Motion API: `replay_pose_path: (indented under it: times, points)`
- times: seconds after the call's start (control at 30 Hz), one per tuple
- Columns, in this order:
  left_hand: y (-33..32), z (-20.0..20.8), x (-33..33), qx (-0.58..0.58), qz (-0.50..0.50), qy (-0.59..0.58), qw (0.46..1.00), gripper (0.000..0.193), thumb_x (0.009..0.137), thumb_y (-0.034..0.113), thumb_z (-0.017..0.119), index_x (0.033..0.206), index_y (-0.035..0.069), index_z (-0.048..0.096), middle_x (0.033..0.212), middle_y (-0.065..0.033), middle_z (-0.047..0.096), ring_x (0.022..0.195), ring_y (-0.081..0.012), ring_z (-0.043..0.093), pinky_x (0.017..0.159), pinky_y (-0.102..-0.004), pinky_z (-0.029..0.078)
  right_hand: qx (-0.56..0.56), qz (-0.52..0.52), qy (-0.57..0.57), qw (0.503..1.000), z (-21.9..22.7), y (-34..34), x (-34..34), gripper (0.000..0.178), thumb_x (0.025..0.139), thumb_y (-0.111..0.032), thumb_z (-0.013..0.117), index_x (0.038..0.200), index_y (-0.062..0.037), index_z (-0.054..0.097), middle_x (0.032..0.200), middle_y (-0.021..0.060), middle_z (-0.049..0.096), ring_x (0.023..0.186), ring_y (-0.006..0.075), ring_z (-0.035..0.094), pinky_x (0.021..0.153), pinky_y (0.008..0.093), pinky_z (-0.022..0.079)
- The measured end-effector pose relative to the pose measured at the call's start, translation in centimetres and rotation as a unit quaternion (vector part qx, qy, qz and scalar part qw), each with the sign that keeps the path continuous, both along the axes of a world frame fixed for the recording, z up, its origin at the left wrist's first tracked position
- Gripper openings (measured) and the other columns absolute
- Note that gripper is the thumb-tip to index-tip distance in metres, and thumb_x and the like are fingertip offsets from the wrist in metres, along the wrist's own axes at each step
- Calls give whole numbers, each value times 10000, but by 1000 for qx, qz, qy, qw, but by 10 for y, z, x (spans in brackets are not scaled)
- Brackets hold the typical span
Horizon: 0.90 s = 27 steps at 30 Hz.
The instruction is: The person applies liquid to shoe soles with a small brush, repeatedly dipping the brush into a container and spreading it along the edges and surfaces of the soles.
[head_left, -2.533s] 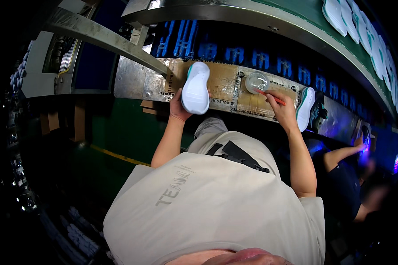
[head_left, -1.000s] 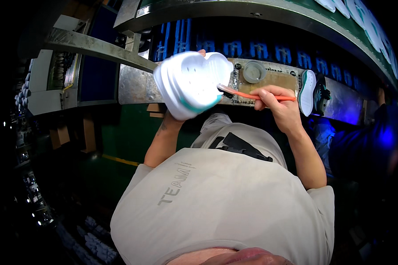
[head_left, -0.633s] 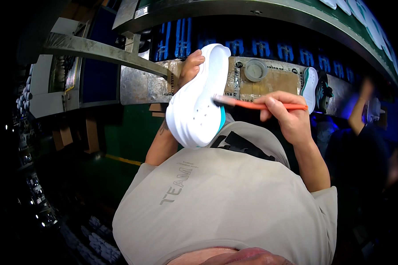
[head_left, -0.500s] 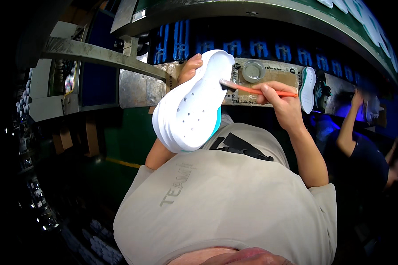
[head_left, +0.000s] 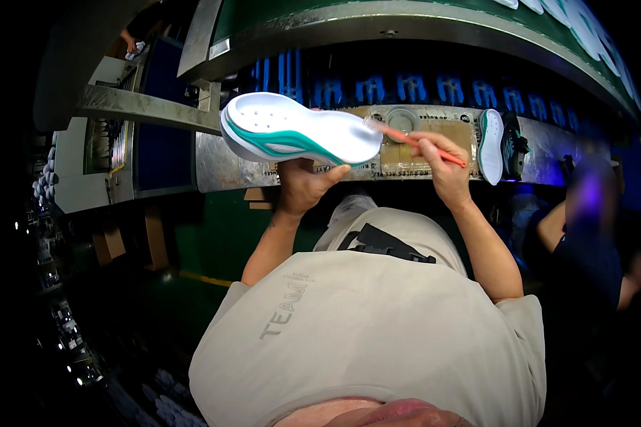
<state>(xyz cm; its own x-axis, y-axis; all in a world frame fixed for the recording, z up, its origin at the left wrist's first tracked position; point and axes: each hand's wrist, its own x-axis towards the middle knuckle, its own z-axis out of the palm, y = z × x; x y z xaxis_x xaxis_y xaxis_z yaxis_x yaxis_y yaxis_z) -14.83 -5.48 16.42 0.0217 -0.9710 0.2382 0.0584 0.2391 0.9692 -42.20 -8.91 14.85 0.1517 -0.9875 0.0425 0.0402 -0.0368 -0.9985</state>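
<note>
A white shoe sole with a teal side band [head_left: 292, 128] is raised over the bench, its rounded, hole-dotted end to the left. My left hand [head_left: 306, 185] grips it from below, thumb along the lower edge and the other fingers mostly hidden. In my right hand [head_left: 440, 167] is an orange-handled brush [head_left: 399, 135]. The brush head, blurred, meets or nearly meets the inner surface at the sole's right end; contact is hard to tell. Just behind the brush stands a small round clear bowl [head_left: 404, 119], partly covered by it.
Cardboard [head_left: 452, 139] taped to the metal bench [head_left: 224, 169] lies under the bowl. Farther right sit another white sole [head_left: 491, 146] and a black shoe [head_left: 513, 148]. A steel beam [head_left: 149, 108] crosses at left. Blue fixtures [head_left: 411, 87] line the back; a co-worker [head_left: 587, 242] is at right.
The sole has turned from steeply slanted to nearly level, showing its teal side. My left hand has come into view beneath it. The brush has moved slightly right and up, staying by the same end.
</note>
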Motion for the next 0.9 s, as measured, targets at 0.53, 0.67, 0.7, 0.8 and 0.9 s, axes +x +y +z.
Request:
replay_pose_path:
  times: [0.53,0.67,0.7,0.8,0.9]
  points:
    - [-160,115,-34,100,-338,235,906,615,1040,450,398,1326,-56,598,1209,-229,695,1031,-327,703,920,-425,558,-3,-210,67,975,-29,67,-76,273,1075,-132,527,1238,23,682,947,64,731,806,82,611,744,231,501]
    - [-294,146,-32,-19,-298,136,945,578,1039,439,423,1318,-29,616,1251,-239,683,1095,-358,685,962,-451,537,-155,-191,92,965,40,76,-81,339,1119,-214,475,1364,-5,583,973,92,754,765,102,619,746,246,517]
    - [-318,131,-32,-48,-217,7,975,578,1039,440,424,1320,-28,615,1254,-239,681,1099,-359,682,964,-452,536,-203,-201,121,951,63,77,-86,294,1108,-161,481,1330,-10,600,986,120,764,758,138,665,727,257,544]
    - [-354,83,-24,-85,-12,-361,929,579,1038,443,428,1327,-23,612,1264,-240,676,1114,-363,674,973,-453,531,-370,-252,251,858,147,69,-108,265,1088,-98,463,1253,20,633,1009,144,761,795,199,695,810,323,566]
    - [-360,60,-28,-85,29,-496,863,579,1037,446,431,1334,-19,609,1275,-240,670,1128,-367,667,981,-455,526,-434,-288,349,779,236,50,-138,253,1022,-75,547,1221,44,649,1145,191,728,999,280,702,928,383,552]
